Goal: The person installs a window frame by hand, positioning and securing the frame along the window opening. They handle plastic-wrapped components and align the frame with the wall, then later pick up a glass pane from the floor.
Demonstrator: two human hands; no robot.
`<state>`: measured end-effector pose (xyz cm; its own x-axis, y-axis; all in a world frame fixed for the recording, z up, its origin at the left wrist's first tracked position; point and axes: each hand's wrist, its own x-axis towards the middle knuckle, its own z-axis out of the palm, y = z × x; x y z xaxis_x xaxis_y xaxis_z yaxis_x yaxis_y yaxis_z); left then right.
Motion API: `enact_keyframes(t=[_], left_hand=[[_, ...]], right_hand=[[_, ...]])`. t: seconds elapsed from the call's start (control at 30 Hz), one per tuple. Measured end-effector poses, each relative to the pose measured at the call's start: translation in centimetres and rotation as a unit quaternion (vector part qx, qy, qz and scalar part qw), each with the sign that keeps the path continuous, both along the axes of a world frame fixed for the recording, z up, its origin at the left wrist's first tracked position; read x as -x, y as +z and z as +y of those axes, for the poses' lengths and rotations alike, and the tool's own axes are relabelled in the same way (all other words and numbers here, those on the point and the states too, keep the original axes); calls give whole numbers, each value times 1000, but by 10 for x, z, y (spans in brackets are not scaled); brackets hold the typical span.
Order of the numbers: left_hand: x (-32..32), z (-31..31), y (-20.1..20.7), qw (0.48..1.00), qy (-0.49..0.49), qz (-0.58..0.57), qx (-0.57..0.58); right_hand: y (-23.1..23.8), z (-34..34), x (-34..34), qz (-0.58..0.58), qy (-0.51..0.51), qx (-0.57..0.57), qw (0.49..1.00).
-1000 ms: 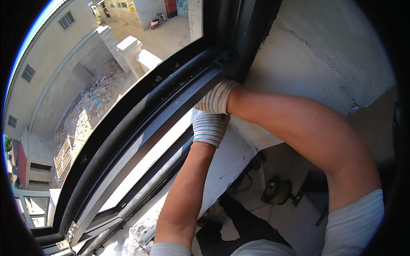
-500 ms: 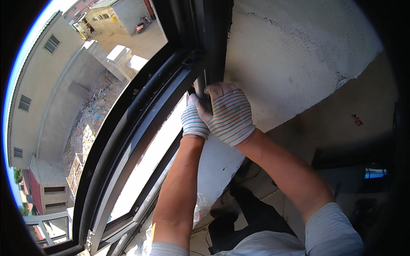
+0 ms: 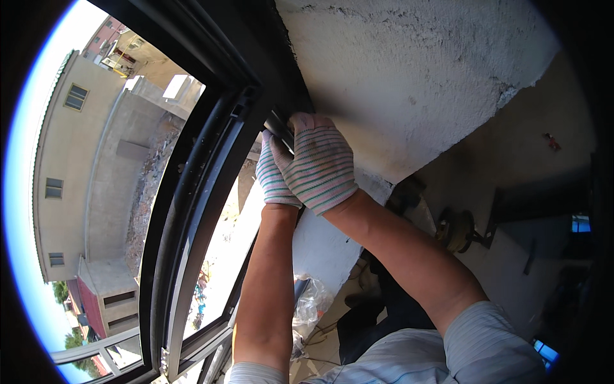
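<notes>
Both of my hands wear thin knit gloves with grey-green stripes and are together at the upper inner corner of a black window frame. My right hand is closed round a dark, shiny upright bar at the frame's edge, thumb towards the left hand. Close beside it and partly behind it, my left hand is closed at the same bar. Its fingertips are hidden, so its exact hold does not show. The rough whitish wall rises right beside my right hand.
Through the window opening lie a grey building and rubble outside. Below my arms, crumpled clear plastic lies near the wall's foot. A dark spool-like object stands on the floor to the right. The wall's edge juts out beside my right forearm.
The whole view has shifted, with the frame and both hands now further left in the picture. The hands stay closed at the bar, which now leans more. The spool-like object has come into view.
</notes>
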<state>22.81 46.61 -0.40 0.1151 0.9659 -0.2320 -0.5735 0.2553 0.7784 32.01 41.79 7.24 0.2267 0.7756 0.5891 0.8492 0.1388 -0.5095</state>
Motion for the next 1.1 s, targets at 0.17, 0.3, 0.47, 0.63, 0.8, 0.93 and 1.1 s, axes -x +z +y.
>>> enact_keyframes(t=[0.17, 0.3, 0.47, 0.63, 0.8, 0.93, 1.1], left_hand=[[-9, -10, 16, 997, -12, 60, -42], [0, -8, 15, 999, -10, 40, -23], [5, -8, 14, 1000, -16, 4, -5], [15, -6, 11, 901, 27, 382, -205], [28, 1, -9, 815, 17, 510, -275], [31, 6, -17, 812, -5, 506, -291], [28, 9, -14, 753, -15, 562, -342]], right_hand=[[-2, 1, 2, -3, -26, -5, 1000], [10, 3, 1, 10, -10, 26, 1000], [12, 4, -6, 16, 17, 24, 999], [25, 8, -20, -8, 65, 96, 993], [24, 10, -22, -47, 89, 68, 993], [30, 11, -21, -89, 100, 107, 985], [23, 13, -14, -165, 89, 71, 980]])
